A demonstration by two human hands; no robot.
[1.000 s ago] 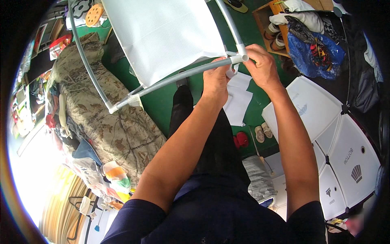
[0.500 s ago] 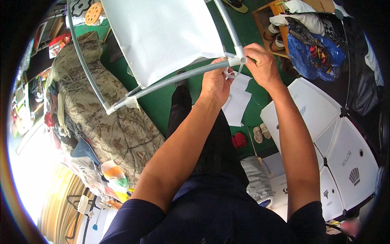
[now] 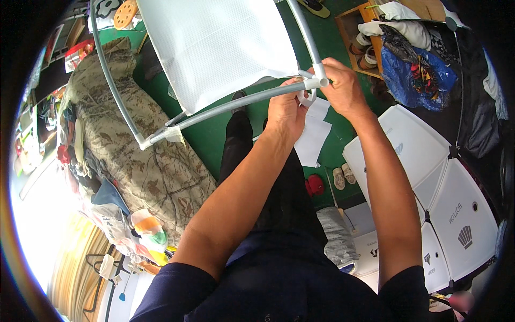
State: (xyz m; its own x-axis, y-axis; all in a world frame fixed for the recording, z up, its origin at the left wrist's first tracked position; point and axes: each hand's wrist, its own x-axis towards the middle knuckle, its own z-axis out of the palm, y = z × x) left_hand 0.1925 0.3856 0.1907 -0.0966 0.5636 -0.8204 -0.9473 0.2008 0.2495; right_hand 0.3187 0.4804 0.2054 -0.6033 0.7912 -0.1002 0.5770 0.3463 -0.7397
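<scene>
Gripping the white plastic corner joint (image 3: pixel 316 81) of the grey tubular metal frame (image 3: pixel 225 107) held above the green floor (image 3: pixel 214 139), right hand (image 3: pixel 343 88) clamps it while left hand (image 3: pixel 287 110) pinches a white strap (image 3: pixel 307 99); loosening risks the tube popping free.

smooth matt grey metal frame (image 3: pixel 225 107), white woven mesh cloth panel (image 3: pixel 214 48)

Cluttered home room: bedding (image 3: pixel 145 155), shoes (image 3: pixel 365 48)

Blue plastic bag (image 3: pixel 416 72) upper right; colourful packets (image 3: pixel 147 228) lower left.
</scene>
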